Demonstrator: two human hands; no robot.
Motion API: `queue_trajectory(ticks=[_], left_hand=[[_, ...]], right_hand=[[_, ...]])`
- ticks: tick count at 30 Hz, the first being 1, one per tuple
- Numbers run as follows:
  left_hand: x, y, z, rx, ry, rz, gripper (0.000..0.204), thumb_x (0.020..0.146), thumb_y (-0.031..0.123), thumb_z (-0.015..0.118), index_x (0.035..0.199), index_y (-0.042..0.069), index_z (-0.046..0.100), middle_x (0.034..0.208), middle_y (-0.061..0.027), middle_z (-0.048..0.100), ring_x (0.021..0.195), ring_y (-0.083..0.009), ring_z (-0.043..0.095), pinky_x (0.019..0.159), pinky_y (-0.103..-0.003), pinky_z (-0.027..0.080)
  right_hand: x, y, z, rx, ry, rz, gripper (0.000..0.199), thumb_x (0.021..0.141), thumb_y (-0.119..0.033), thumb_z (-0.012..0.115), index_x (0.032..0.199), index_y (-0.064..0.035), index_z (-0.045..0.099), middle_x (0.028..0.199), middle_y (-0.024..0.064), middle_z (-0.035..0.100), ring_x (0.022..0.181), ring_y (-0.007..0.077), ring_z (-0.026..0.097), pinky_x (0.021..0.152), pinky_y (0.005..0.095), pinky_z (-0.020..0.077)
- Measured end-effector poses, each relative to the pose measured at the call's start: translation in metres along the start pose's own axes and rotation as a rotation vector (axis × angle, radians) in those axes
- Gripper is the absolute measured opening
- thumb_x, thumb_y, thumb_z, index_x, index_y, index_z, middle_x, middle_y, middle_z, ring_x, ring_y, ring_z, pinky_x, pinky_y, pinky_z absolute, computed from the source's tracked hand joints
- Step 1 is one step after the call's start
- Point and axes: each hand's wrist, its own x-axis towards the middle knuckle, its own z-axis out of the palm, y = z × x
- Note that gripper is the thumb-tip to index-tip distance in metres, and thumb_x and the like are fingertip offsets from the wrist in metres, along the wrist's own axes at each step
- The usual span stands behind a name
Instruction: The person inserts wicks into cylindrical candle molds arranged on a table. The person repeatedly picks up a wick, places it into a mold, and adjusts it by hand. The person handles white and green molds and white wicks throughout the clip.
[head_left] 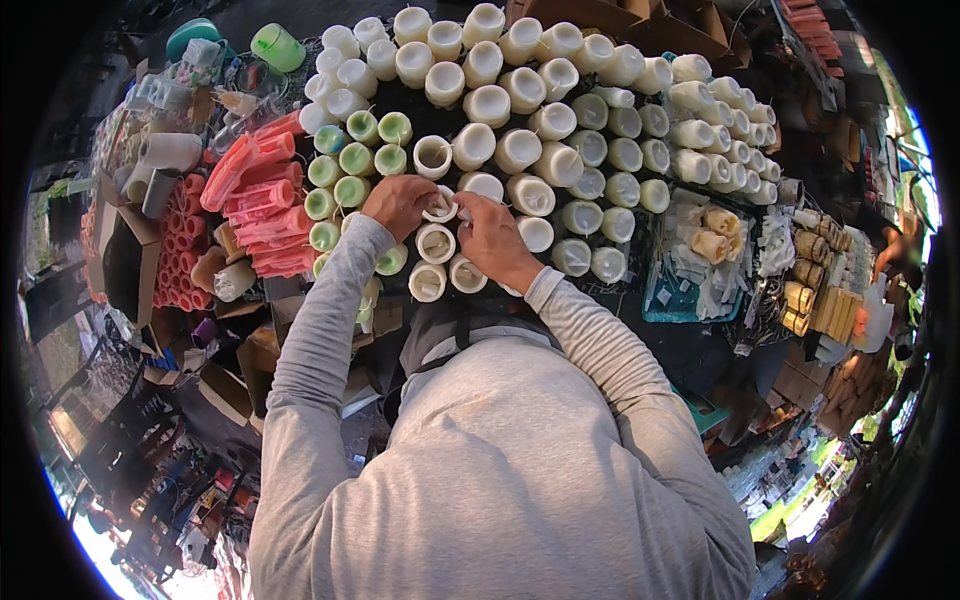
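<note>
Between my hands stands a hollow white candle (441, 207), its open top facing up and something pale inside it. My left hand (400, 206) is closed at its left rim, with the fingertips bent over the edge. At the right rim, my right hand (494, 240) has its thumb and fingers pinched together; what lies between them is too small to make out. Just below are more hollow white candles (435, 243), one of them (467, 273) near my right wrist. Green candles (351, 190) stand beside my left hand. A filled white candle (530, 195) is next to my right hand.
Rows of white candles (484, 62) spread across the dark table. Pink wrapped bundles (268, 195) and a cardboard box (130, 250) are at the left. A teal tray (690, 312) of pale scraps lies right, beside yellowish bundles (800, 300). Further boxes (690, 30) stand behind.
</note>
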Motion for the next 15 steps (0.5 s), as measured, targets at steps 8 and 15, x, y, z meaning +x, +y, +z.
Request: queue_trajectory(ticks=[8,15], left_hand=[[0.008,-0.001,-0.006,-0.045,-0.057,-0.041,0.014,0.094,0.009,0.074,0.105,0.001,0.077,0.09,-0.0174,0.076,0.083,-0.034,0.074,0.075,-0.041,0.057],[0.007,-0.002,-0.007,-0.087,-0.057,-0.048,0.016,0.092,0.01,0.075,0.105,0.001,0.078,0.092,-0.0188,0.076,0.084,-0.0344,0.074,0.075,-0.042,0.057]], right_hand=[[0.022,-0.012,0.008,0.046,-0.075,0.044,0.032,0.084,0.002,0.064,0.116,0.0017,0.059,0.1,0.027,0.072,0.096,0.0515,0.067,0.087,0.0576,0.0531],[0.018,-0.01,0.007,0.194,-0.014,0.115,0.031,0.084,-0.005,0.07,0.113,0.0031,0.064,0.094,0.024,0.073,0.089,0.047,0.07,0.082,0.0521,0.0554]])
